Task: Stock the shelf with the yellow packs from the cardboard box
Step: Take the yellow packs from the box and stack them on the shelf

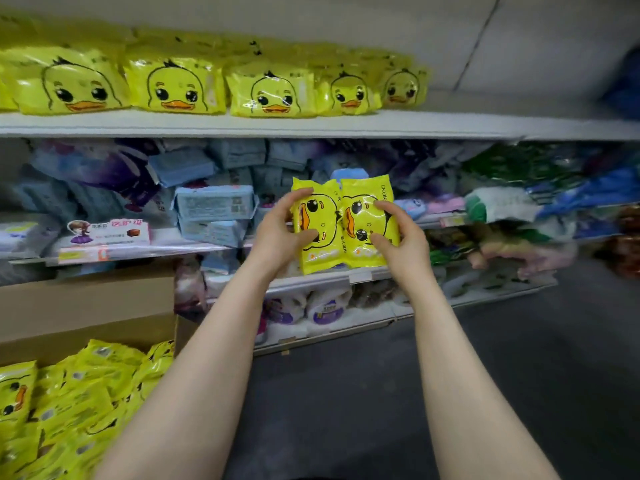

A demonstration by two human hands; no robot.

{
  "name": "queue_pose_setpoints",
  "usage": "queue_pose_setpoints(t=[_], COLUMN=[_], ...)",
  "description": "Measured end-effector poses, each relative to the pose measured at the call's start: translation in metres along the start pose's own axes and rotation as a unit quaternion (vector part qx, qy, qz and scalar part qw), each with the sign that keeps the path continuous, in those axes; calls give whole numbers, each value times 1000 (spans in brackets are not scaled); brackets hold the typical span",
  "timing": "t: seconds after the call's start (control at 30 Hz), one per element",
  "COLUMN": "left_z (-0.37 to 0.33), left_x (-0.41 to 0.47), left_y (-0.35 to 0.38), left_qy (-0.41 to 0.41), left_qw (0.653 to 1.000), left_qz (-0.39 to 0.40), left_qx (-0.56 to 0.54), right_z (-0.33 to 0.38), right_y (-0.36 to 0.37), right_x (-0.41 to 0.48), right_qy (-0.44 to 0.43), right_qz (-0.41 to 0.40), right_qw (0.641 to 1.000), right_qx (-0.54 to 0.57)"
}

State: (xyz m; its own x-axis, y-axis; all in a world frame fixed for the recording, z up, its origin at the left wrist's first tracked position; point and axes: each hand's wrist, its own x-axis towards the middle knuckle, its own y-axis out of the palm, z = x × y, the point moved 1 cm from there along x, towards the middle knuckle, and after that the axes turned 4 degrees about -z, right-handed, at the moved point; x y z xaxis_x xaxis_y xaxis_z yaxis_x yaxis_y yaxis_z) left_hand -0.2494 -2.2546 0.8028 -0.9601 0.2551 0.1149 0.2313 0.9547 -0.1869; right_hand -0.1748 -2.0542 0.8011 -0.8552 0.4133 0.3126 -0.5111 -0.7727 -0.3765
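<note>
Left hand (277, 233) grips the left yellow pack (320, 251) and right hand (403, 240) grips the right yellow pack (363, 216), edges touching between both hands, top shelf (242, 124) above them, cardboard box (86, 306) down-left of the left hand.

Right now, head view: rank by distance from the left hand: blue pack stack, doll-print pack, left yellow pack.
1. left yellow pack: gripped by the left hand itself.
2. blue pack stack: just to the hand's left.
3. doll-print pack: farther left, same row.
</note>
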Motion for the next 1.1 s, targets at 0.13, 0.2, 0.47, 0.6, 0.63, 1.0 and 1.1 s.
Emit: queue_pose_setpoints(t=[0.13,0.2,0.47,0.6,0.63,1.0,1.1], left_z=[-26,-38,-78,-90,-93,-104,-100], left_x=[20,32,91,130,140,226,239], left_y=[53,71,98,99,99,86,85], left_qy=[31,52,107,122,131,150,143], left_qw=[999,999,994,992,991,984,984], left_qz=[7,9,2,-13,-14,-72,-90], left_qx=[0,2,38,38,37,66,55], right_z=[-10,-13,-16,-14,-12,-7,-7], right_y=[-56,-78,-116,-117,-116,-116,-116], right_x=[27,42,112,157,168,275,302], right_qy=[-21,-37,-66,-81,-86,-126,-151], right_qz=[-18,-22,-38,-42,-46,-73,-58], right_qw=[999,998,996,995,994,972,956], right_qx=[-34,-42,-44,-38,-40,-186,-244])
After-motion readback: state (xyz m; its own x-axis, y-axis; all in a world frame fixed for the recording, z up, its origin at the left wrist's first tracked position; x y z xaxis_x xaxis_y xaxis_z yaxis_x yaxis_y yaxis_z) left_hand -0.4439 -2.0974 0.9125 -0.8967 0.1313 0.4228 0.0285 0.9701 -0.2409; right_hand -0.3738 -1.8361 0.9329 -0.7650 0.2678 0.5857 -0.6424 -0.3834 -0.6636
